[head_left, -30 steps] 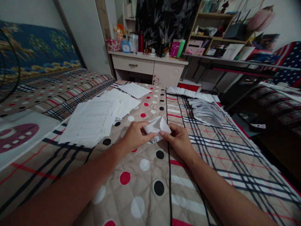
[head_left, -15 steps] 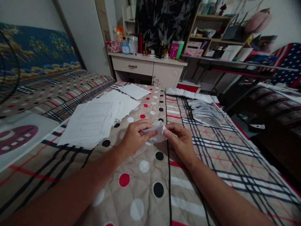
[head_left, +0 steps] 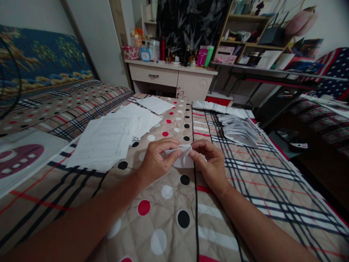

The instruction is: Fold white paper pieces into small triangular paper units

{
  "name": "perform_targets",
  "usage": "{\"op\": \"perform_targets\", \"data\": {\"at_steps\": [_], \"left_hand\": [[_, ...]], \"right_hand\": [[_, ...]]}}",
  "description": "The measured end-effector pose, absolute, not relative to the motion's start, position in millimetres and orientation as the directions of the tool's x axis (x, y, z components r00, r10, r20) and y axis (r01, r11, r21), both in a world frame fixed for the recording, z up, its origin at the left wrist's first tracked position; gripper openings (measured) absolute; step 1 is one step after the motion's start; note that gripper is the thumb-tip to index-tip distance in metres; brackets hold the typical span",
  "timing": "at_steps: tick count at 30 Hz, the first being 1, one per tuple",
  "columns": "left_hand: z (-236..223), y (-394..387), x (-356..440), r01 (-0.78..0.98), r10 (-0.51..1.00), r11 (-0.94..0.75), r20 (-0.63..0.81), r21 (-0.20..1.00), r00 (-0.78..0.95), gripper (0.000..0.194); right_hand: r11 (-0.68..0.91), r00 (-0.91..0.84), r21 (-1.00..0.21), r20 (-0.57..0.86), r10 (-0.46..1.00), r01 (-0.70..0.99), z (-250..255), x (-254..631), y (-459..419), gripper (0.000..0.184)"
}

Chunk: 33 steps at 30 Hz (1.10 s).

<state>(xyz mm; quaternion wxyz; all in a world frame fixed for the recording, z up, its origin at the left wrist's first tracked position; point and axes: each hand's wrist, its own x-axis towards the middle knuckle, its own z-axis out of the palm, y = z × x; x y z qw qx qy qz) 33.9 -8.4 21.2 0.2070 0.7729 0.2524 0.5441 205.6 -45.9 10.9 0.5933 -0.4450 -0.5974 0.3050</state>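
A small folded white sheet of paper is held between my two hands, just above the quilted bedspread. My left hand pinches its left side between thumb and fingers. At the upper right corner, my right hand grips a fold with thumb and forefinger. Part of the paper is hidden behind my fingers. Left of my hands lies a spread pile of white sheets, the top one printed with a table. Folded paper pieces lie stacked to the right, beyond my right hand.
A row of folded papers runs along the far right of the bed. At the left edge lies a white bag with a purple print. A cream dresser with bottles and boxes stands beyond the bed, beside a shelf unit.
The paper's raised peak has been brought down into a narrow fold, and its black marks no longer show. My right fingers have moved from its lower edge to its upper right corner.
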Motion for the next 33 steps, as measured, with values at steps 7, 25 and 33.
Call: {"op": "perform_targets", "data": {"at_steps": [7,25,33], "left_hand": [[20,-8,35,0.136,0.615,-0.784,0.727,0.606,0.304,0.010],[17,-2,29,0.298,0.466,-0.877,0.818,0.377,0.337,0.023],[10,-2,32,0.363,0.583,-0.801,0.760,0.477,0.288,0.019]], "right_hand": [[0.391,0.140,-0.917,0.398,0.906,0.076,10,203,-45,0.019],[0.453,0.121,-0.849,0.498,0.859,0.272,6,205,-41,0.011],[0.645,0.065,-0.535,0.794,0.604,0.547,12,209,-44,0.017]]}}
